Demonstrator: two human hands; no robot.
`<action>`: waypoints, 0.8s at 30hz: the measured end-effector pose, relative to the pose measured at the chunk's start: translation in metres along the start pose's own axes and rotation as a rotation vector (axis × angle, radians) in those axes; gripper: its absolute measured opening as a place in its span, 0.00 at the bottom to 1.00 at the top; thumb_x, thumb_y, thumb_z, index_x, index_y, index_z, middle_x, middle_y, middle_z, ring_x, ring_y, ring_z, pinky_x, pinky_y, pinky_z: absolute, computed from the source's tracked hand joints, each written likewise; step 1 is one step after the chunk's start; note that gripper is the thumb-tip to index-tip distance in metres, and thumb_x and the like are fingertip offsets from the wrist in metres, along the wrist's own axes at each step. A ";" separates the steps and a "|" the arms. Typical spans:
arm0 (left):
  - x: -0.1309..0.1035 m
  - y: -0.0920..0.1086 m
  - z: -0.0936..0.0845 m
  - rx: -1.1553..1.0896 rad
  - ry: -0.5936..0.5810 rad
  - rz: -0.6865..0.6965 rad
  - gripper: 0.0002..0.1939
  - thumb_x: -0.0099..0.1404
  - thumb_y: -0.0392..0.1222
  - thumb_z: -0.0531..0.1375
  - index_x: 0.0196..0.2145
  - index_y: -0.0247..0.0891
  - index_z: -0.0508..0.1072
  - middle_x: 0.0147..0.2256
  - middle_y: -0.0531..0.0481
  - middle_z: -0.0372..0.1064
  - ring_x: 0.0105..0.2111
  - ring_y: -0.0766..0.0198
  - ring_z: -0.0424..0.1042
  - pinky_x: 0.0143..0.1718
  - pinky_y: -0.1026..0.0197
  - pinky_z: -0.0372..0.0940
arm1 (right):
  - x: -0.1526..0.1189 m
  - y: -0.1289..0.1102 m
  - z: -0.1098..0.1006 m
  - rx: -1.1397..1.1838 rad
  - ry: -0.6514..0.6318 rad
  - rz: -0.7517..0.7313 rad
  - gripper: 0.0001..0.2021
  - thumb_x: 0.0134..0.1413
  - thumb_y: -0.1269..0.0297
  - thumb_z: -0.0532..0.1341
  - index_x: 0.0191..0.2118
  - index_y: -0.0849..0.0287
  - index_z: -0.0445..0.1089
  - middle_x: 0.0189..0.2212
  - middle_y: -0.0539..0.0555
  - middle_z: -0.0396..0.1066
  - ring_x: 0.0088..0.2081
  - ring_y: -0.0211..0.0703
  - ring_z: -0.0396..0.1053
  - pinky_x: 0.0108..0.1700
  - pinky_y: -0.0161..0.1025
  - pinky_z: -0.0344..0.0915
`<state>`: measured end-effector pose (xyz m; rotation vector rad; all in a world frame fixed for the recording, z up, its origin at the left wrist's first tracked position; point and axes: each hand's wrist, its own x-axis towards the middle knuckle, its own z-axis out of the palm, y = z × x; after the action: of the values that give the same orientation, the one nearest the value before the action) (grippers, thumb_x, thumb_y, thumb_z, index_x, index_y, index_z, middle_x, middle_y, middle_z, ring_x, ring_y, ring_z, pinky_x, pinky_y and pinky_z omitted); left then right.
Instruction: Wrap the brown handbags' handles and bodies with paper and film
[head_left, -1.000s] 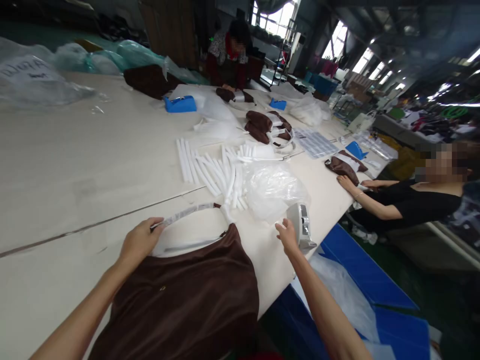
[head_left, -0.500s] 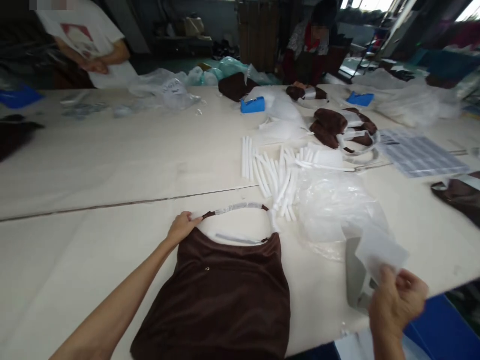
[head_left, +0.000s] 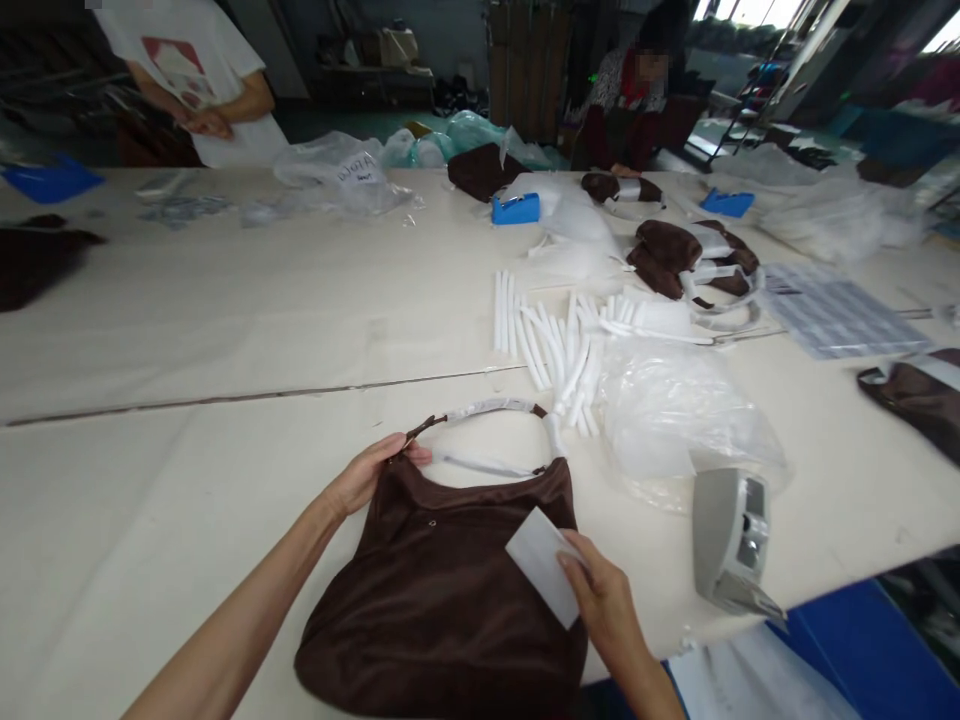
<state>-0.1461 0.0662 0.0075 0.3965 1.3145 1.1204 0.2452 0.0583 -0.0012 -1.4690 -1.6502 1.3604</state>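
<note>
A dark brown bag lies on the pale table at the front, its two handles partly wrapped in clear and white covering. My left hand is closed on the bag's upper left corner, at the base of the handle. Pinched in my right hand is a white sheet, held over the right part of the bag. A grey dispenser stands to the right of that hand.
White foam tubes and a clear plastic bag lie beyond the brown bag. Wrapped brown bags and a striped sheet are further right. Two people are across the table. A blue bin is at lower right.
My right hand has moved left from beside the dispenser to over the bag, carrying the white sheet. My left hand has shifted its hold at the bag's corner, and the dispenser is now uncovered.
</note>
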 end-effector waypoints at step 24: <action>-0.076 -0.061 0.060 0.182 0.011 0.155 0.22 0.53 0.58 0.68 0.32 0.39 0.66 0.25 0.57 0.65 0.26 0.68 0.63 0.29 0.65 0.57 | 0.092 -0.070 0.114 0.827 -0.497 0.313 0.20 0.30 0.59 0.77 0.33 0.62 0.77 0.26 0.51 0.76 0.27 0.39 0.70 0.36 0.37 0.65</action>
<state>-0.0563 -0.0035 0.0192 0.6370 1.4194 1.1351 0.0932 0.1154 0.0037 -0.9383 -0.8747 2.3486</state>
